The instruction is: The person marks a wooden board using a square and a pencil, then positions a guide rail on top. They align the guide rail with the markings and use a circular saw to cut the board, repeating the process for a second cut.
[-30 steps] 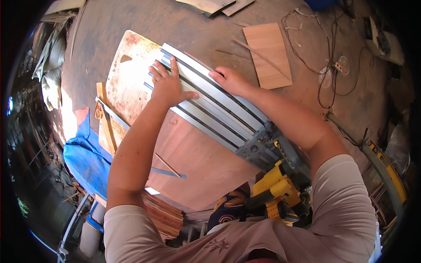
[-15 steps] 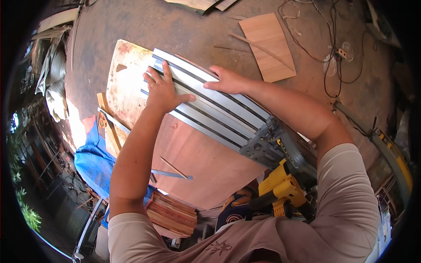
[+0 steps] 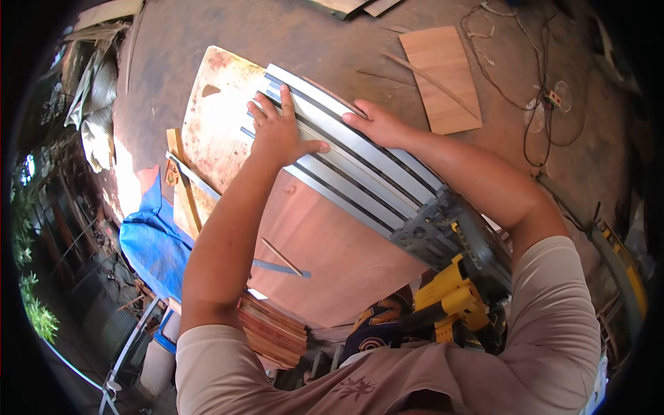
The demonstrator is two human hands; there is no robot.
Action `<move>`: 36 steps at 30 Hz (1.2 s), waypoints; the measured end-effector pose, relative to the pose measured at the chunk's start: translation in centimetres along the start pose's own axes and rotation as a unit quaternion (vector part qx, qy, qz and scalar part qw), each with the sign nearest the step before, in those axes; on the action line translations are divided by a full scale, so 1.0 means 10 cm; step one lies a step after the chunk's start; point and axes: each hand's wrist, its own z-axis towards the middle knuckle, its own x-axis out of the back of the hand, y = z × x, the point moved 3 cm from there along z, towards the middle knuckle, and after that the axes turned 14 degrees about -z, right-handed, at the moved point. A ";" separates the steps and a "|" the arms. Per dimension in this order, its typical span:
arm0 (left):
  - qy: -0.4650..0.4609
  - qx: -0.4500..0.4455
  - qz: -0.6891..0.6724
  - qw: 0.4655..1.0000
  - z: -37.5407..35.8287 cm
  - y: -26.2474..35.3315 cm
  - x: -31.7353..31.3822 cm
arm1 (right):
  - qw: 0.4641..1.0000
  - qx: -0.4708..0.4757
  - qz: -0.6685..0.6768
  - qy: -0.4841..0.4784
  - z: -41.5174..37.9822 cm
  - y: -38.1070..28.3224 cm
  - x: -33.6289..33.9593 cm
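Observation:
A long silver metal panel with dark lengthwise grooves (image 3: 366, 162) lies diagonally over a reddish plywood sheet (image 3: 325, 256). My left hand (image 3: 277, 135) rests flat on its far-left part, fingers spread and thumb stretched out. At the panel's far edge, my right hand (image 3: 377, 124) has its thumb on top and fingers over the side; some of those fingers are hidden. The panel's near end meets a grey metal bracket (image 3: 422, 225). Below that sits a yellow and black power tool (image 3: 449, 297), partly covered by my body and arm.
A stained pale board (image 3: 214, 90) extends beyond the panel. A pencil-like stick (image 3: 281, 256) and metal ruler (image 3: 277, 268) lie on the plywood. Left are a blue tarp (image 3: 155, 242) and wooden level (image 3: 181, 180); below, stacked wood strips (image 3: 273, 332). Cables (image 3: 546, 90) trail across the floor.
The view has shifted, so the panel, boards and both hands appear a little farther right. Both hands keep nearly the same places on the panel.

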 end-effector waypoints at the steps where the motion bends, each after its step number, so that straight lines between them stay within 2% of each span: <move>1: -0.001 0.000 0.000 1.000 0.00 0.00 0.01 | 1.000 0.003 0.001 -0.002 0.00 -0.03 0.00; 4: -0.005 0.001 -0.004 1.000 0.00 -0.02 0.00 | 0.999 -0.019 -0.039 0.007 0.02 -0.07 0.00; 7: -0.018 0.007 -0.005 1.000 0.00 0.00 0.02 | 0.984 -0.027 -0.164 0.063 0.14 -0.11 0.02; 12: -0.031 0.016 0.017 0.999 -0.01 0.04 0.05 | 0.988 -0.006 -0.151 0.045 0.70 -0.43 0.12; 14: -0.035 0.016 0.022 0.999 -0.01 0.05 0.05 | 0.986 -0.008 -0.159 0.044 0.69 -0.53 0.18; 15: -0.038 0.019 0.029 0.999 -0.01 0.05 0.06 | 0.989 -0.026 -0.145 0.012 0.66 -0.55 0.19; 17: -0.038 0.019 0.030 0.999 0.01 0.02 0.03 | 0.990 -0.045 -0.134 -0.017 0.53 -0.56 0.20; 19: -0.035 0.018 0.029 0.999 0.01 0.03 0.04 | 0.994 -0.062 -0.048 -0.073 0.25 -0.39 0.20; 21: -0.046 0.028 0.033 0.998 0.00 0.05 0.06 | 0.989 -0.069 -0.093 -0.090 0.09 -0.03 0.17; 24: -0.046 0.028 0.024 0.998 0.00 0.04 0.05 | 0.983 -0.092 -0.086 -0.133 -0.49 0.14 0.26; 26: -0.041 0.024 0.023 0.999 0.01 0.02 0.06 | 0.969 -0.048 -0.167 -0.178 -0.68 0.39 0.22; 27: -0.043 0.027 0.026 0.998 0.01 0.02 0.06 | 0.969 -0.049 -0.168 -0.176 -0.82 0.20 0.22; 29: -0.046 0.026 0.028 0.998 0.01 0.03 0.04 | 0.930 -0.003 -0.369 0.003 -1.10 -0.47 0.33; 30: -0.046 0.028 0.029 0.998 0.01 0.03 0.03 | 0.929 -0.007 -0.369 0.005 -1.09 -0.48 0.23; 31: -0.043 0.030 0.031 0.998 0.02 0.02 0.04 | 0.876 0.098 -0.470 0.031 -1.05 -0.53 0.11; 32: -0.035 0.031 0.035 0.998 0.02 0.01 0.03 | 0.801 0.200 -0.561 0.055 -1.02 -0.58 -0.03; 33: -0.035 0.029 0.035 0.998 0.02 0.01 0.02 | 0.801 0.199 -0.561 0.057 -1.01 -0.63 -0.17; 35: -0.034 0.035 0.041 0.998 0.03 0.01 0.03 | 0.773 0.113 -0.617 -0.100 -0.95 -0.64 -0.45; 36: -0.036 0.033 0.038 0.998 0.02 0.02 0.04 | 0.772 0.113 -0.617 -0.099 -0.96 -0.76 -0.45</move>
